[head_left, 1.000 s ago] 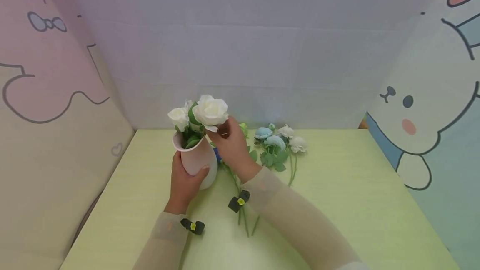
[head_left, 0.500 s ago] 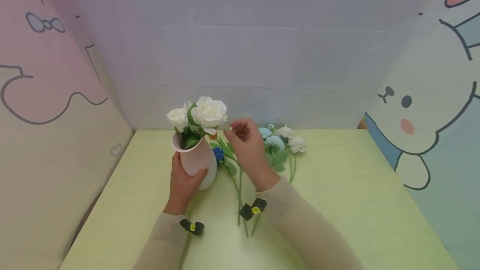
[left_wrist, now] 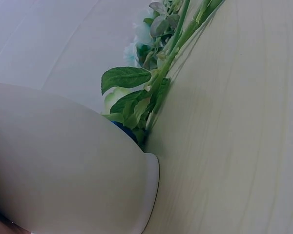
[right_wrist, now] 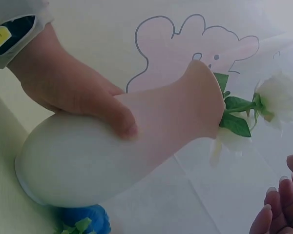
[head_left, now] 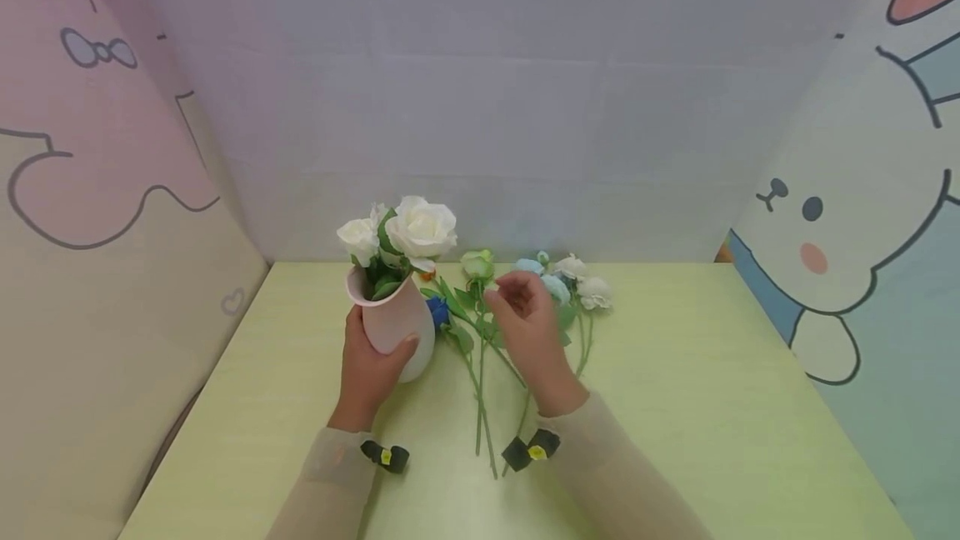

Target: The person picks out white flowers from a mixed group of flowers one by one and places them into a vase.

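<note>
My left hand (head_left: 369, 373) grips a pale pink-and-white vase (head_left: 401, 323) around its side, the thumb lying across the front. White roses (head_left: 423, 227) with green leaves stick out of the vase's mouth, their stems hidden inside. In the right wrist view the left hand (right_wrist: 71, 85) wraps the vase (right_wrist: 88, 156) from above. My right hand (head_left: 536, 340) hangs over the loose flowers to the right of the vase, fingers loosely bent and holding nothing. Only the fingertips of the right hand (right_wrist: 278, 209) show at that view's lower right corner.
Beside the vase lie a blue flower (head_left: 437, 309) and a green flower (head_left: 477, 265), with long stems (head_left: 480, 407) reaching toward me. Pale blue flowers (head_left: 557, 290) and off-white ones (head_left: 595, 291) lie farther right. A pale cloth wall (head_left: 480, 123) stands behind the table (head_left: 675, 390).
My right hand has let go of the white rose at the vase's mouth and moved right and down over the loose flowers. The left hand and vase have stayed in place.
</note>
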Available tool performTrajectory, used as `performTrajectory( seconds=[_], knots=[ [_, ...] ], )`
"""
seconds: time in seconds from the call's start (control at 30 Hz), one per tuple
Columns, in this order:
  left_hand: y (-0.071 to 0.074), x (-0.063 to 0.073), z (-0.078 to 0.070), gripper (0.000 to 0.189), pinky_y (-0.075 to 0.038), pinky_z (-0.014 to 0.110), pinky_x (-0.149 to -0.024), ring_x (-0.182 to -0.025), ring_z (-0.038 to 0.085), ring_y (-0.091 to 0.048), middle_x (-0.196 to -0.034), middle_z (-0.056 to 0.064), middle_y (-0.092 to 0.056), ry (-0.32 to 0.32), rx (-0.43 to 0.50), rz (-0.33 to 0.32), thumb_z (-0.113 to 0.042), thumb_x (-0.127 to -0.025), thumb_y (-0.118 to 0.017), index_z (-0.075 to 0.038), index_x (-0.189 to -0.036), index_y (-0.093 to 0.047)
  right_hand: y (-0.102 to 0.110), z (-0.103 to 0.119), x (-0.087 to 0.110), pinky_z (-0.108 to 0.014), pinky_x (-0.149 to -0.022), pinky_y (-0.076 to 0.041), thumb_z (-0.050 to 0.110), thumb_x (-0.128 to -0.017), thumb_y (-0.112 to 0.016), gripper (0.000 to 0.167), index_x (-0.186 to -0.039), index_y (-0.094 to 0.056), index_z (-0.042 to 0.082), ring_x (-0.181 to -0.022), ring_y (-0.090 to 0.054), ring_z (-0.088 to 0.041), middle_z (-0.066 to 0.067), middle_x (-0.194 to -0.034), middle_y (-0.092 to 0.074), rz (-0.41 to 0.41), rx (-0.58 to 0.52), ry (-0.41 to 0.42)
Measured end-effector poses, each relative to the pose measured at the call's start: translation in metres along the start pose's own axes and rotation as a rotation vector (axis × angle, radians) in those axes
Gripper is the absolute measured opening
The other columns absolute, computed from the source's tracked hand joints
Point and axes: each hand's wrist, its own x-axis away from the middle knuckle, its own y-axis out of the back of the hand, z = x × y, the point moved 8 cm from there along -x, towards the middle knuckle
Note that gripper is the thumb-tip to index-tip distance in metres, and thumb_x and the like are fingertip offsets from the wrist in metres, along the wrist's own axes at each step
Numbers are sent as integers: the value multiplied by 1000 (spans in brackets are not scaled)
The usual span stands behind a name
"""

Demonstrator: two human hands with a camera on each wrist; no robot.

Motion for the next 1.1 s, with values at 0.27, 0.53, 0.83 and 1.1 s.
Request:
performTrajectory(
  seconds=[0.27, 0.53, 0.83, 1.1],
  knots=[
    [-1, 0, -1, 99, -40, 58, -100, -120, 35, -51, -144, 13, -47, -14, -1, -6, -22, -78, -89, -12, -157, -29, 39, -9, 14, -26, -91, -50, 1, -97, -69, 27, -118, -57, -9, -98, -60, -20, -15, -107, -59, -96, 83, 19],
    [0, 0, 1, 99, -41, 60, -100, -120, 36, -51, -144, 13, -47, -26, -13, -19, -23, -79, -89, -13, -157, -30, 75, -8, 27, -21, -86, -48, -3, -95, -69, 26, -119, -59, -5, -96, -59, -16, -22, -106, -61, -145, 242, 88],
    [-2, 1, 2, 98, -41, 59, -100, -120, 35, -51, -143, 13, -47, -11, -9, -4, -23, -79, -88, -13, -157, -29, 88, 3, 40, -19, -81, -49, -9, -91, -71, 29, -118, -60, -7, -93, -58, -16, -15, -101, -62, -142, 363, 227],
    [0, 0, -1, 97, -41, 57, -97, -118, 35, -52, -142, 13, -49, -21, -5, -21, -21, -78, -88, -13, -156, -30, 95, -6, 39, -27, -82, -49, -3, -92, -72, 31, -122, -62, -5, -99, -59, -30, -13, -107, -63, -130, 401, 240]
  ],
)
